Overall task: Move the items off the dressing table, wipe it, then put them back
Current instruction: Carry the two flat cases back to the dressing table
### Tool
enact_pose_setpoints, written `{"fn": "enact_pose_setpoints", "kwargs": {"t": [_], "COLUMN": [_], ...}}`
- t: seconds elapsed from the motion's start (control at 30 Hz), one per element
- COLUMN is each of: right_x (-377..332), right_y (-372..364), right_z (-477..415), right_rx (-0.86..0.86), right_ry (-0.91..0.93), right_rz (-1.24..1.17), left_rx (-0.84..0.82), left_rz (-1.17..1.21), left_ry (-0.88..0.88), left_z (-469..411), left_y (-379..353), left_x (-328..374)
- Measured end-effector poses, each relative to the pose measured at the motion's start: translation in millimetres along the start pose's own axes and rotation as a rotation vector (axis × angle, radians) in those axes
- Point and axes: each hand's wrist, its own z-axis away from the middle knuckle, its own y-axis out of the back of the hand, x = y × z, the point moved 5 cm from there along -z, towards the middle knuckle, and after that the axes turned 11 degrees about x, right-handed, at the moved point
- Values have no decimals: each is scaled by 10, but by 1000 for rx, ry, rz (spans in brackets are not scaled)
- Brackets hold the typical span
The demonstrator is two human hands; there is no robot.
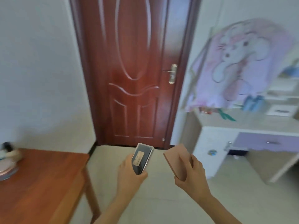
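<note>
Pink flat case [176, 160] gripped in your right hand [192, 173], dark labelled box [142, 159] gripped in your left hand [129, 172]. Both are mid-air over floor [161, 199], long axes pointing away from you toward door [134, 70]. Dressing table [242, 122] off to your right, right hand nearer. Wooden table [48, 175] on your left, left hand nearer. Can't tell which one you're headed for, tbh.

The tan label [138, 157] on the dark box [145, 151] is too blurred to read.
</note>
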Motion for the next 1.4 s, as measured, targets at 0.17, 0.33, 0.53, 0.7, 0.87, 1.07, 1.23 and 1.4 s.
{"fn": "enact_pose_setpoints", "kwargs": {"t": [0.17, 0.33, 0.53, 0.7, 0.87, 1.07, 1.23, 1.4], "right_x": [1164, 1917, 2429, 2718, 2965, 3151, 3374, 3885], "right_y": [628, 1035, 1246, 1205, 1140, 1033, 669, 545], "right_z": [269, 657, 834, 653, 17, -895, -1198, -1169], "right_rx": [70, 105, 135, 111, 105, 170, 132, 68], "right_ry": [-173, -297, -398, -403, -380, -351, -430, -538], "right_rz": [34, 101, 125, 207, 261, 243, 183, 180], "left_rx": [-170, -324, -419, -504, -538, -506, -487, -613], "left_rz": [81, 107, 115, 165, 215, 236, 229, 158], "left_ry": [-104, -144, -163, -166, -173, -118, -52, 100], "left_z": [524, 995, 1133, 981, 586, -188, -556, -469], "left_y": [-1033, -1729, -2284, -2767, -3280, -3669, -4024, -4606], "left_x": [644, 1020, 1263, 1390, 1556, 1647, 1504, 1397]}}
